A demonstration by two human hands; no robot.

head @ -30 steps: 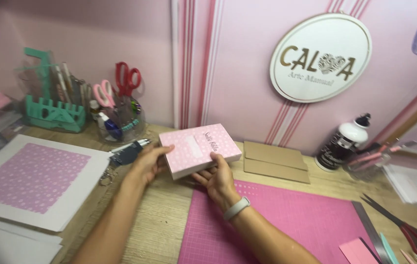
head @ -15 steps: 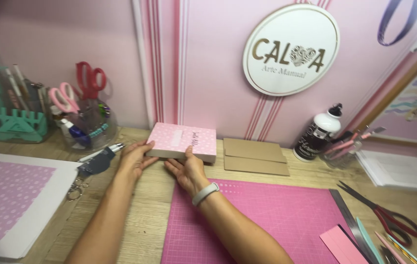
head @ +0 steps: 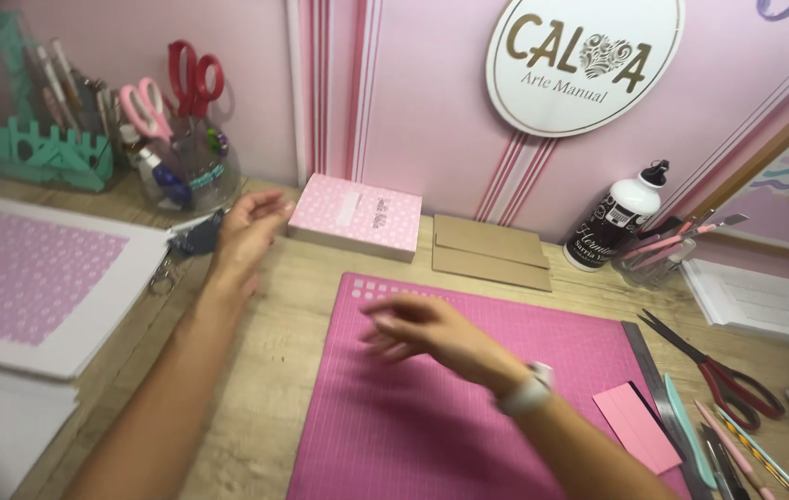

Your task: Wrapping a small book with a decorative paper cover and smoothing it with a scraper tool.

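Head view of a craft bench (head: 302,306): the right hand (head: 413,329), at centre over the pink cutting mat (head: 468,407), is motion-blurred, so its fingers read only as loosely spread and empty, and contact with the mat cannot be judged; the left hand (head: 246,231), left of centre, is open with fingers slightly curled, holds nothing, and lies just beside the left edge of the pink dotted box (head: 355,216), whether touching cannot be told, with a dark clip-like object (head: 192,236) partly hidden under it; the box rests flat on the bench at upper centre, against the striped pink wall, and two brown cardboard pieces (head: 490,251) lie just right of it; at upper left a clear round jar (head: 186,176) holds red-handled scissors (head: 192,79) and pink-handled scissors (head: 144,106) upright among smaller tools too crowded to tell apart, and a teal fence-shaped holder (head: 43,153), dimmed by the frame's dark corner, carries pens; at left a white sheet bearing pink patterned paper (head: 24,278) is cut off by the edge; at upper right a white glue bottle with a black cap (head: 616,218) stands beside a clear cup (head: 658,259) of pens and blades; at lower right a small pink card (head: 637,426), a metal ruler (head: 658,389), red-handled scissors on the bench (head: 723,375) and several slim tools run out of frame
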